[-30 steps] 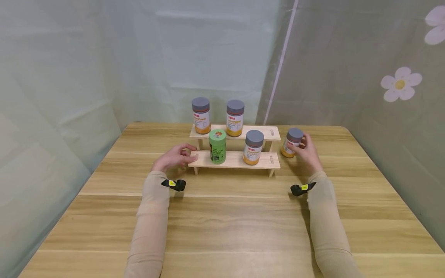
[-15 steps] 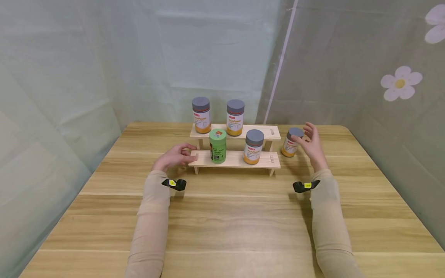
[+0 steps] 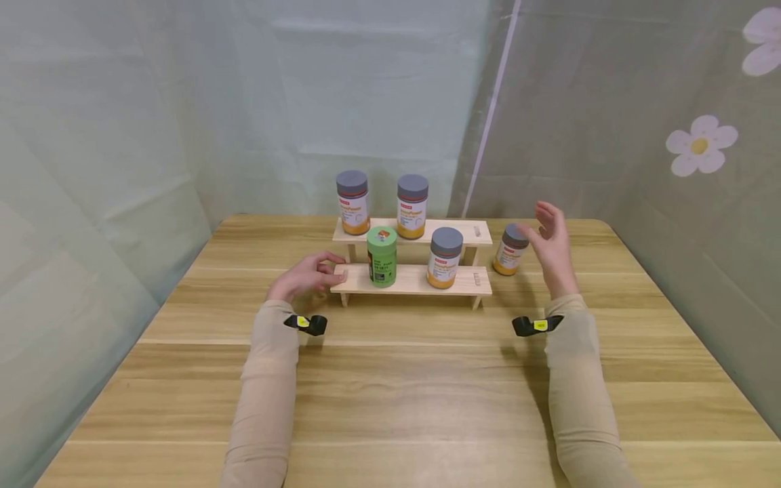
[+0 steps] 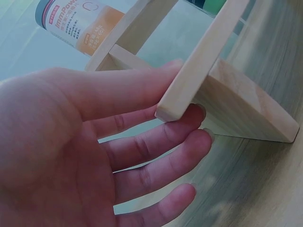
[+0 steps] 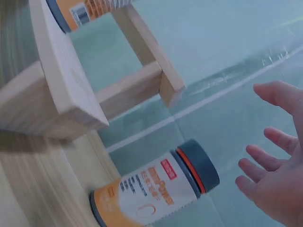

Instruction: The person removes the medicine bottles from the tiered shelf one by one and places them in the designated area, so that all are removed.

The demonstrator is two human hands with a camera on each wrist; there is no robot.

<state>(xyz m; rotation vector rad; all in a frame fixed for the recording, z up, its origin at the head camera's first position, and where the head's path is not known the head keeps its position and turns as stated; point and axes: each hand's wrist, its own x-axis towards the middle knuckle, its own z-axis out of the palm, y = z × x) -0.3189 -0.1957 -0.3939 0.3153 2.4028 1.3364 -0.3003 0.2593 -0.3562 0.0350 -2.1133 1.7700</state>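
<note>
My left hand (image 3: 302, 276) pinches the left end of the lower board of a two-tier wooden stand (image 3: 409, 281), thumb on top and fingertips beneath, as the left wrist view shows. On that board stand a green jar (image 3: 382, 261) and a grey-lidded supplement jar (image 3: 444, 263). Two more such jars (image 3: 354, 207) are up on the back board. To the right of the stand, another grey-lidded supplement jar (image 3: 510, 256) stands upright on the table. My right hand (image 3: 554, 254) is raised just right of it, fingers apart and holding nothing; in the right wrist view a gap separates them.
The wooden table (image 3: 415, 400) runs under everything. Pale curtains (image 3: 378, 102) hang behind it and on both sides, with white flowers (image 3: 702, 146) printed on the right one. Each sleeved wrist carries a small black camera (image 3: 314, 325).
My right hand has let go of the jar beside the stand and moved up and slightly right, away from it. The jar stays in place. My left hand keeps its hold on the board.
</note>
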